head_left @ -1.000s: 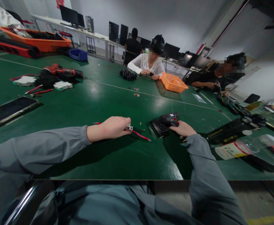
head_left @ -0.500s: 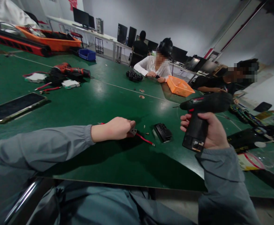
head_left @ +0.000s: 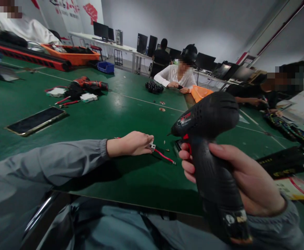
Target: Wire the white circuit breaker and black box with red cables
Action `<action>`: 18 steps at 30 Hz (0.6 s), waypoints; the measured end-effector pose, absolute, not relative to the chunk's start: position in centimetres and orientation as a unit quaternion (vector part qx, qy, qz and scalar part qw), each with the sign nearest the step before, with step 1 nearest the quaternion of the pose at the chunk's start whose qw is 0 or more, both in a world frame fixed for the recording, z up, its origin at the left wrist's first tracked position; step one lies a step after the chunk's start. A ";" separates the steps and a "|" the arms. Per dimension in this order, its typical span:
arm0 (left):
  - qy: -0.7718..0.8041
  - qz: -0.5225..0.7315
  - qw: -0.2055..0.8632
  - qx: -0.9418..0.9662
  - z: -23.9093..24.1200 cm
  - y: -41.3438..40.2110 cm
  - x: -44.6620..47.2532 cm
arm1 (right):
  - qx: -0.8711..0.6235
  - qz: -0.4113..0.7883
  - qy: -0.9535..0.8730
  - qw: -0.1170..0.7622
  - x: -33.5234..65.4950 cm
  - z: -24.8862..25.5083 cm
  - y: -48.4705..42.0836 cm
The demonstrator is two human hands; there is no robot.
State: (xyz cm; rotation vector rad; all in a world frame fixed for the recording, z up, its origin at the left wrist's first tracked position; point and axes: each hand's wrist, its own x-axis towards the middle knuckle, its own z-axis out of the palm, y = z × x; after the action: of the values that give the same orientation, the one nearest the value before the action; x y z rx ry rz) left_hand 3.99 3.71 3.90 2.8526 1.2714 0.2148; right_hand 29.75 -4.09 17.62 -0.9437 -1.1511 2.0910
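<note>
My right hand [head_left: 235, 173] is wrapped round the grip of a black cordless drill [head_left: 206, 116], a finger near its red trigger. The drill is raised above the table, its bit pointing left. My left hand [head_left: 132, 143] is closed on a small white connector block [head_left: 152, 147] at the tabletop; most of the block is hidden by the fingers. A red wire [head_left: 165, 157] with a metal lug runs out of the block to the right. Beside the wire lies a small brass screw [head_left: 167, 150]. A black part [head_left: 178, 145] is mostly covered by the drill.
On the green table [head_left: 131, 118] lie a phone [head_left: 37, 121], a red drill [head_left: 89, 84] with white blocks, and a blue bin [head_left: 105, 67]. An orange basket [head_left: 200, 93] stands near a person in white [head_left: 174, 74]. Black packaging [head_left: 284, 159] is at right.
My right hand has brought the drill closer to me and leftward, its tip now near the black part. My left hand stays on the connector block. The view has shifted slightly.
</note>
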 end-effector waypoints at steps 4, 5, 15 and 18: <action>0.424 0.072 -0.008 0.903 4.0 3.6 4.0 | -0.355 0.803 -0.397 0.267 29.8 16.8 -4.9; 0.436 0.069 -0.017 0.897 4.1 3.6 4.0 | -0.350 0.807 -0.395 0.265 29.7 16.7 -5.0; 0.453 0.049 -0.024 0.890 4.6 3.5 4.3 | -0.374 0.816 -0.370 0.239 28.5 17.3 -4.1; 0.432 0.063 -0.024 0.900 4.4 3.6 4.0 | -0.379 0.813 -0.368 0.247 28.4 17.2 -3.8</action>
State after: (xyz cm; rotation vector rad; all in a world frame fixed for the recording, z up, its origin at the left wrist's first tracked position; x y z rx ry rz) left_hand 4.03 3.58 4.43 2.8692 1.3765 0.2012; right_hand 28.36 -3.82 17.16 -1.0337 -1.0026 2.2164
